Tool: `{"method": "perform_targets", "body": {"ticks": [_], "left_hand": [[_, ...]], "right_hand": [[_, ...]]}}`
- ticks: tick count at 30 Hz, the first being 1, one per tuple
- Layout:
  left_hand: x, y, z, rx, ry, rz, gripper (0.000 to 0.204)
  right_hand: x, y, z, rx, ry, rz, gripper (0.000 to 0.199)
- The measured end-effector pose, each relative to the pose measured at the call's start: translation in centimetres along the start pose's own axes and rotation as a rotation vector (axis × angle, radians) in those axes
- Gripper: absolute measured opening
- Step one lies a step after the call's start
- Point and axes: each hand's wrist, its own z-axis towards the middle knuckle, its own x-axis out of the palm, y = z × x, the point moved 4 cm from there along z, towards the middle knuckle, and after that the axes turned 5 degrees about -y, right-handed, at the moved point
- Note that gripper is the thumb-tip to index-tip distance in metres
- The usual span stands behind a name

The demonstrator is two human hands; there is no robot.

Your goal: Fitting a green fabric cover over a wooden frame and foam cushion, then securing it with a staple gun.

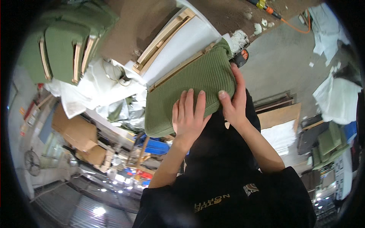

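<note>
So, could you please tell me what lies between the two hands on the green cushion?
In the head view, only a narrow strip of the green cushion lies between the left hand and right hand; nothing else.

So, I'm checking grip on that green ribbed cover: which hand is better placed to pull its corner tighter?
Probably the right hand: it grips the green cover's corner edge, while the left hand lies flat on the fabric.

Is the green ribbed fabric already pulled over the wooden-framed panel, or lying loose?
Pulled over: the green ribbed fabric lies smooth across the panel, its wooden frame showing along one edge, under the left hand and right hand.
</note>
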Motion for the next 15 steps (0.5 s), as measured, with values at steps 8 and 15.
{"method": "perform_targets", "body": {"ticks": [8, 15], "left_hand": [[0.5, 8.0, -11.6, -0.611, -0.205, -0.125, 0.052], [9.0, 11.7, -19.9, -1.484, -0.247, -0.750, 0.064]], "right_hand": [[-0.9, -0.1, 0.7, 0.267, 0.022, -0.056, 0.049], [-2.8, -3.3, -0.6, 0.677, -0.021, -0.153, 0.058]]}}
